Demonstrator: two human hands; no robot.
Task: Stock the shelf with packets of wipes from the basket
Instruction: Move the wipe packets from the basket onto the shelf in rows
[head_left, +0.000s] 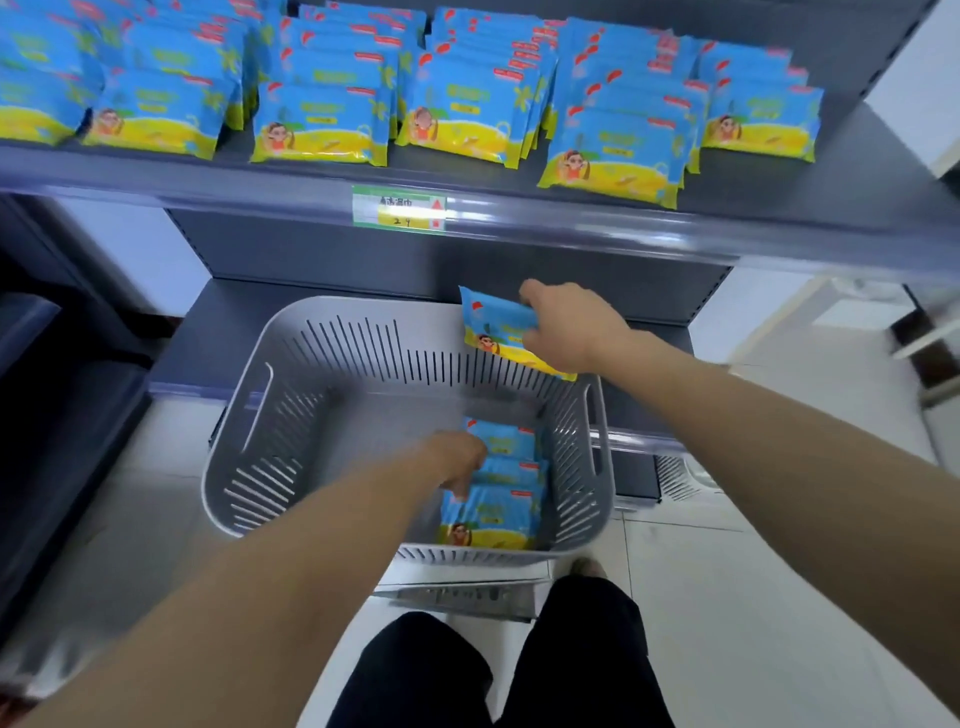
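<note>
My right hand (566, 325) has its fingers wrapped over the top edge of one packet of wipes (498, 332), holding it in the air just above the far right rim of the grey basket (244, 415), below the upper shelf (571, 228). My left hand (457, 462) is down inside the basket, fingers curled at the remaining packets (491, 499); motion blur keeps me from telling whether it has one pinched or is only touching the top of the stack. That stack of about three sits against the basket's right wall, and the rest of the basket floor is bare, so I judge the stocking nearly finished. The upper shelf already carries rows of stocked packets (322, 119), leaning back one behind another; the rightmost row looks shorter than its neighbours. These packets look light and soft, a slick film pouch that should flex and slide if squeezed on the flat face. I would take each by a sealed edge or across the short width, thumb on one face and fingers on the other, then set it standing at the front of a row.
</note>
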